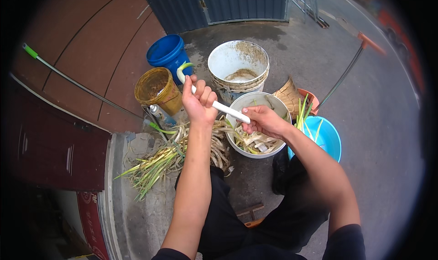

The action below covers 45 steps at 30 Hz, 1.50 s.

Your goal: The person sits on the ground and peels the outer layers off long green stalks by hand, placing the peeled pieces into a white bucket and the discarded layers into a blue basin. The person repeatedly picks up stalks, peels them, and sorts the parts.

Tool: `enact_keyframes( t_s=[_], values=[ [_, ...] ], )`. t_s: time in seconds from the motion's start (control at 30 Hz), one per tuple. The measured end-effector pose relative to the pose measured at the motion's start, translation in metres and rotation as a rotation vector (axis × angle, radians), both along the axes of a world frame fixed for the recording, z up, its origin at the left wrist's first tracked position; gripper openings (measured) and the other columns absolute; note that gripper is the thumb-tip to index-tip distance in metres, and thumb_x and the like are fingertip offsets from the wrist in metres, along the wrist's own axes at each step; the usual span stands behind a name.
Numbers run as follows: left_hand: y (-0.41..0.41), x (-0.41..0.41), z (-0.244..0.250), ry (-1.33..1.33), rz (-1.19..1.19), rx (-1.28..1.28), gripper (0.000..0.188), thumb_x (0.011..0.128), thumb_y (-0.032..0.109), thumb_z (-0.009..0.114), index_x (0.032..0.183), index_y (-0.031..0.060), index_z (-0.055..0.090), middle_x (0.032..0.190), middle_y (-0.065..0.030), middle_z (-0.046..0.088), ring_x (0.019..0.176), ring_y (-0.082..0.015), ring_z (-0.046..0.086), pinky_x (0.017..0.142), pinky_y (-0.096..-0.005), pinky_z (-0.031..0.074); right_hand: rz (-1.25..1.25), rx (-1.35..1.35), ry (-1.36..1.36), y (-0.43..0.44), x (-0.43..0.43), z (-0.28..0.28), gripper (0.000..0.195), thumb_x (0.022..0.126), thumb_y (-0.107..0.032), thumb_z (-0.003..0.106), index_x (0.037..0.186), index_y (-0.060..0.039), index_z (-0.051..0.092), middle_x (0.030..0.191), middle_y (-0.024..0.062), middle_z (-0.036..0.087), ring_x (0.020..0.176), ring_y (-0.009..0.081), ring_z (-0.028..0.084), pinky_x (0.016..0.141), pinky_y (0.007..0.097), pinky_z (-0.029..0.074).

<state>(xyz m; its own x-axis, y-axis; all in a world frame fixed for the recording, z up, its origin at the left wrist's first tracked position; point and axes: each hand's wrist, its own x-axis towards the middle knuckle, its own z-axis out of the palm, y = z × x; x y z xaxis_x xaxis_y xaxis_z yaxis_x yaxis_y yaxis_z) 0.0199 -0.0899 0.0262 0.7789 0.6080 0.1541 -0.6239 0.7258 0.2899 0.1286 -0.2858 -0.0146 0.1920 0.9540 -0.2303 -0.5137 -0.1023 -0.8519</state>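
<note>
A peeled white green-onion stalk (226, 110) slants across the view, its curled pale-green tip at the upper left. My left hand (201, 104) is wrapped around its middle. Thumb and fingers of my right hand (265, 120) pinch the stalk near its lower white end. Just below that hand stands a white bucket (232, 142) holding onion skins and leaf scraps (261, 142). Beside my left forearm lies a heap of unpeeled green onions (164, 164), partly hidden by the arm. Several green stalks (301, 114) lean in a light-blue basin (333, 137) at the right.
Farther off stand a large dirty white bucket (222, 80), a blue bucket (167, 56) and a yellow-brown bucket (171, 102). A spray bottle (162, 114) is near the heap. A broom head (289, 96) and an orange dustpan (311, 101) sit behind the basin. A long pole (85, 80) leans at left.
</note>
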Motion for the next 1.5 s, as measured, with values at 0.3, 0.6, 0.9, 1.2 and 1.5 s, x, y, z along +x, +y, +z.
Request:
enact_keyframes(
  t_s=[0.3,0.6,0.9,1.2,1.5],
  values=[
    [-0.004,0.000,-0.001,-0.282,-0.382,0.028,0.033,0.112,0.035,0.039,0.109,0.0065,0.056,0.056,0.0062,0.025,0.039,-0.0054,0.018,0.038,-0.0244,0.018,0.295,-0.171,0.187,-0.009,0.010,-0.012,0.017,0.104,-0.018,0.061,0.102,-0.0012,0.067,0.073,0.0026,0.069,0.058,0.0066,0.063,0.054,0.0173,0.051],
    [-0.009,0.002,0.001,-0.008,-0.337,0.250,0.042,0.111,0.048,0.034,0.107,0.0117,0.055,0.055,0.0068,0.026,0.040,-0.0053,0.018,0.038,-0.0245,0.017,0.175,-0.450,-1.147,-0.016,0.029,-0.042,0.045,0.096,-0.041,0.068,0.120,-0.0037,0.070,0.114,0.0210,0.071,0.109,0.0335,0.068,0.098,0.0429,0.051],
    [-0.070,0.004,-0.008,0.677,-0.592,0.987,0.044,0.111,0.050,0.033,0.090,0.0132,0.044,0.061,0.0061,0.034,0.047,-0.0045,0.024,0.042,-0.0229,0.021,-0.197,0.255,0.031,0.008,0.036,0.039,0.041,0.112,-0.030,0.039,0.135,0.0020,0.052,0.112,0.0147,0.069,0.104,0.0222,0.068,0.092,0.0356,0.055],
    [-0.057,-0.024,-0.009,0.842,-0.599,1.530,0.053,0.109,0.048,0.043,0.072,0.0106,0.044,0.064,0.0073,0.037,0.058,-0.0076,0.032,0.053,-0.0295,0.031,-0.638,0.377,0.634,0.020,0.095,0.017,0.020,0.110,-0.023,0.046,0.104,-0.0056,0.054,0.079,0.0018,0.054,0.069,0.0145,0.056,0.071,0.0334,0.056],
    [-0.013,-0.053,-0.028,0.919,-0.610,1.609,0.037,0.104,0.041,0.060,0.099,0.0040,0.059,0.075,0.0001,0.056,0.066,-0.0104,0.052,0.062,-0.0297,0.046,-0.847,0.475,0.436,0.017,0.085,0.018,0.019,0.111,-0.024,0.044,0.102,-0.0093,0.052,0.078,0.0018,0.053,0.070,0.0154,0.051,0.073,0.0342,0.051]
  ],
)
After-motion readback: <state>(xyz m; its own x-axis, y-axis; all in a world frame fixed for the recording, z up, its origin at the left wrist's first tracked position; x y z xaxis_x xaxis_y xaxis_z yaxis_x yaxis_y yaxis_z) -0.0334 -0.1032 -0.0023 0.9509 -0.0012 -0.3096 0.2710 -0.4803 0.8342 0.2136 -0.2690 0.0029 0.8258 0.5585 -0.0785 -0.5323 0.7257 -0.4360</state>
